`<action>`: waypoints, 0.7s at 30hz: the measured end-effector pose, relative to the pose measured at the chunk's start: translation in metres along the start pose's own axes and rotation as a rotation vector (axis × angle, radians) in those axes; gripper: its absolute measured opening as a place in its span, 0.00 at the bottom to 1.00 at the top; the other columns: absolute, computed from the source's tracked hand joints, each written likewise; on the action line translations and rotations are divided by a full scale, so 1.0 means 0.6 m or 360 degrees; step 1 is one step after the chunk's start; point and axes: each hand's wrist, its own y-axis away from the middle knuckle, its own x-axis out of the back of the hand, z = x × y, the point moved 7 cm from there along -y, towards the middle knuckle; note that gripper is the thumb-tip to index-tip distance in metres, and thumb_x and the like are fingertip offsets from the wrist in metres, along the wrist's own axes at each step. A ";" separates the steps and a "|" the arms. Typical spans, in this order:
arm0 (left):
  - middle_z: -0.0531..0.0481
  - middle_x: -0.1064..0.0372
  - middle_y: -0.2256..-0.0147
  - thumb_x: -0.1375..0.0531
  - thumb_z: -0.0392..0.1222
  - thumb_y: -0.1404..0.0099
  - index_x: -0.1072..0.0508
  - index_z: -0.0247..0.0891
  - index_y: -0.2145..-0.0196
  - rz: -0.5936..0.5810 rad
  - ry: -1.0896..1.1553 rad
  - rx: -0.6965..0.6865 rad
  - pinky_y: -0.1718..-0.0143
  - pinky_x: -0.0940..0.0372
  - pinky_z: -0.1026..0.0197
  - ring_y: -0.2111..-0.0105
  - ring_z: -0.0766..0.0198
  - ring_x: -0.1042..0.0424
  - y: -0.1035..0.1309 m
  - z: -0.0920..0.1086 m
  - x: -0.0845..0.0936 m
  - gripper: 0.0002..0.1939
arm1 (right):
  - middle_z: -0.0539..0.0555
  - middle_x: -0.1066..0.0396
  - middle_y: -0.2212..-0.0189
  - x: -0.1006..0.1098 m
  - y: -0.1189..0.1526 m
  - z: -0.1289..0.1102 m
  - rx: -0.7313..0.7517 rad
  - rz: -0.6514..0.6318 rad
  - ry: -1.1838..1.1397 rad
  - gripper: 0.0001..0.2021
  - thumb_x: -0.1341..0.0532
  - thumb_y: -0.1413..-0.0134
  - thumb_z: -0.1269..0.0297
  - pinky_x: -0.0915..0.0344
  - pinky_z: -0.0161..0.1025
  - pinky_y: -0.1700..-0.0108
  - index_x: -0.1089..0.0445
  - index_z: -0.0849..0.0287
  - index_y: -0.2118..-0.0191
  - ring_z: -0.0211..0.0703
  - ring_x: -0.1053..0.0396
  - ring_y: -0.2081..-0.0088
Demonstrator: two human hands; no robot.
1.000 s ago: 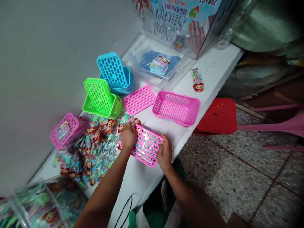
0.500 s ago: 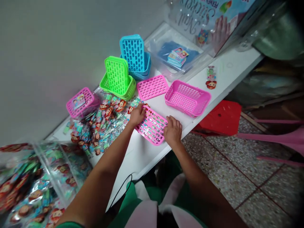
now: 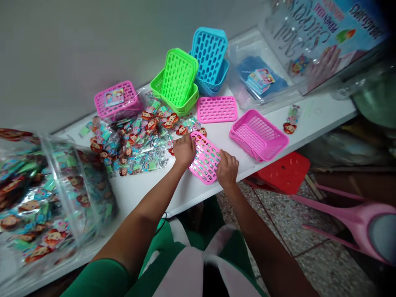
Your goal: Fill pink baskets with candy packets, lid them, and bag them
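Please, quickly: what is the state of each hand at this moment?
Left hand: closed, fingers curled, holding the left edge of the pink lid.
Right hand: closed, holding the right edge of the same lid.

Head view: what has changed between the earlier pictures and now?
The view turned: the open pink basket and green basket sit further right in the picture, and more of the packet bag shows. Nothing was visibly taken or let go. Left hand and right hand still hold the same pink lid; the baskets seem unmoved.
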 end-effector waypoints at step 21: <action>0.45 0.48 0.37 0.61 0.52 0.29 0.53 0.38 0.34 0.0682 0.1449 0.0982 0.38 0.48 0.56 0.37 0.61 0.48 0.145 -0.047 -0.059 0.29 | 0.70 0.35 0.52 0.006 -0.021 -0.026 0.0312 -0.0096 0.0197 0.24 0.52 0.43 0.69 0.42 0.52 0.52 0.43 0.72 0.42 0.57 0.38 0.52</action>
